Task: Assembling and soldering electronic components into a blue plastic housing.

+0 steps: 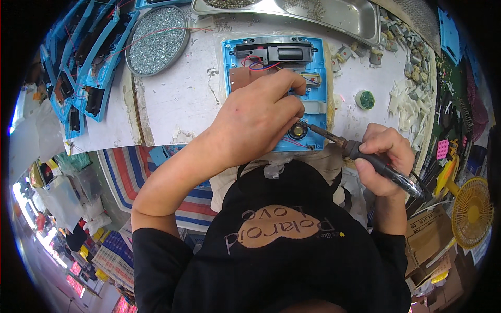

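Observation:
A soldering iron with a dark handle is gripped in my right hand. Its metal tip reaches left to a small round speaker inside an open blue plastic housing. Over the middle of that housing lies my left hand, its fingers curled and pressed together near the speaker; whatever they pinch is hidden. Beyond the left hand, thin red and blue wires run beneath a black module. A grey strip crosses the housing's right side.
A round tray of small screws stands at back left, beside stacked blue housings. At the back lies a steel tray. Small white parts and a green-topped round piece lie to the right, near a yellow fan.

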Demonstrator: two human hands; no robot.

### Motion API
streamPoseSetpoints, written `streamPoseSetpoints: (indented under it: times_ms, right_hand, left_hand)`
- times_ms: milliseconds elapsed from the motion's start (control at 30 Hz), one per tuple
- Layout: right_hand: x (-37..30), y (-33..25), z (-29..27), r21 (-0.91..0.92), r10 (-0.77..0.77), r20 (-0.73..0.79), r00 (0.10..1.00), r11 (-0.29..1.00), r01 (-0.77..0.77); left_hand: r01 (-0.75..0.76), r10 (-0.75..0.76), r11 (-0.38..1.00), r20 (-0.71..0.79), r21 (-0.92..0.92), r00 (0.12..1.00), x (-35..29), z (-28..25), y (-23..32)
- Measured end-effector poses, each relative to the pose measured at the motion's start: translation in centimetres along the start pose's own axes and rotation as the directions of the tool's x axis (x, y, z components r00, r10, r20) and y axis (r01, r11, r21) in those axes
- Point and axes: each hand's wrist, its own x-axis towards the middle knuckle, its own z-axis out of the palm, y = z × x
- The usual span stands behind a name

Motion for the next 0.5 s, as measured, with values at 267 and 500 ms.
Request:
streamPoseSetpoints:
  times_ms: [267, 500]
  right_hand:
    - [0.41, 0.02, 0.19, -0.033, -0.016, 0.020, 1.000, 0.999, 0.017]
    - [0.70, -0.21, 0.17, -0.042, -0.013, 0.034, 0.999, 0.999, 0.014]
  left_hand:
    - [-0.011, 0.011, 1.000, -0.006, -0.003, 1.000, -0.03, 0.13, -0.08]
    - [-0.013, 0.013, 1.000, -0.010, 0.001, 1.000, -0.12, 0.11, -0.12]
